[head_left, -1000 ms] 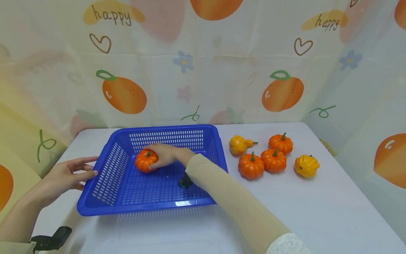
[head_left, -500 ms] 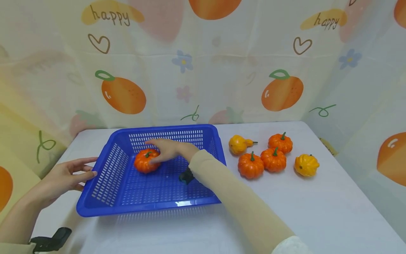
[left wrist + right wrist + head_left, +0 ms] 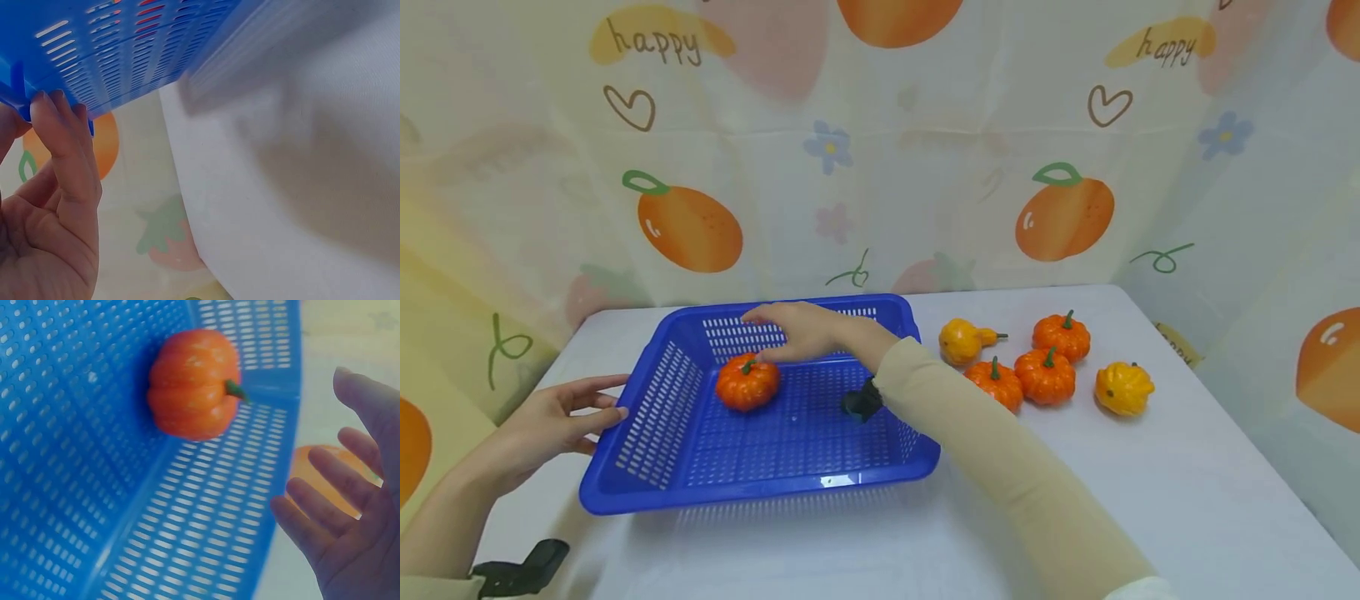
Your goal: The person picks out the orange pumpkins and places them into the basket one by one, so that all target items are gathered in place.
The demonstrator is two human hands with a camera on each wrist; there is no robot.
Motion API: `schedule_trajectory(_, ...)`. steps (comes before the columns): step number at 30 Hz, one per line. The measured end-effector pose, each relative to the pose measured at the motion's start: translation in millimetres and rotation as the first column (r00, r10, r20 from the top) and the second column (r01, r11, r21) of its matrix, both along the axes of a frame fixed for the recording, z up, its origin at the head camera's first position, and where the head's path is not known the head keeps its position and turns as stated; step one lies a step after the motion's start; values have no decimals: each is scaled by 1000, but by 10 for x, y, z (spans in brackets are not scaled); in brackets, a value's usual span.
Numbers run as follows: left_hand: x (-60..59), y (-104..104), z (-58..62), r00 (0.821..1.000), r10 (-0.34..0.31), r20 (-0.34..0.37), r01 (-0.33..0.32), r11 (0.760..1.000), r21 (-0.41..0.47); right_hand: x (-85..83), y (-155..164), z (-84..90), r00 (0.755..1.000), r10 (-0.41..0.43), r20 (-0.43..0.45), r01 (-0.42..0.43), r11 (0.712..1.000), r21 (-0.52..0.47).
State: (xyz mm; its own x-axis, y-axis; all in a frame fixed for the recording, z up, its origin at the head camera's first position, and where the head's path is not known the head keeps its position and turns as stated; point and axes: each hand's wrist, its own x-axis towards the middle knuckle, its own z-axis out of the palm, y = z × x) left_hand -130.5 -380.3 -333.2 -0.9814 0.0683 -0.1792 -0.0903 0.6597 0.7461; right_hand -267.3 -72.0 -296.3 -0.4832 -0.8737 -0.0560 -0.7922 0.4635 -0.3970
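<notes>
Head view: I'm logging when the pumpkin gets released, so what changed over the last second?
The right hand let go of the orange pumpkin and lifted away, fingers straight; the pumpkin now sits alone in the blue basket. The left hand stayed against the basket's left rim, and the pumpkins on the table did not move.

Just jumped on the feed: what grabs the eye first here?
The blue basket at table centre-left, with one orange pumpkin inside. The right hand hovers open just above it, and the left hand touches the basket's left rim. More small pumpkins cluster on the table to the right.
</notes>
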Motion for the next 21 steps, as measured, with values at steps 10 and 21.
schedule_trajectory(10,17,6,-9,1000,8,-9,-9,1000,-17,162,232,333,997,66,-43,-69,995,-73)
schedule_trajectory(21,16,2,-6,1000,8,-25,-8,1000,-6,196,708,614,999,10,-35,-17,977,-211)
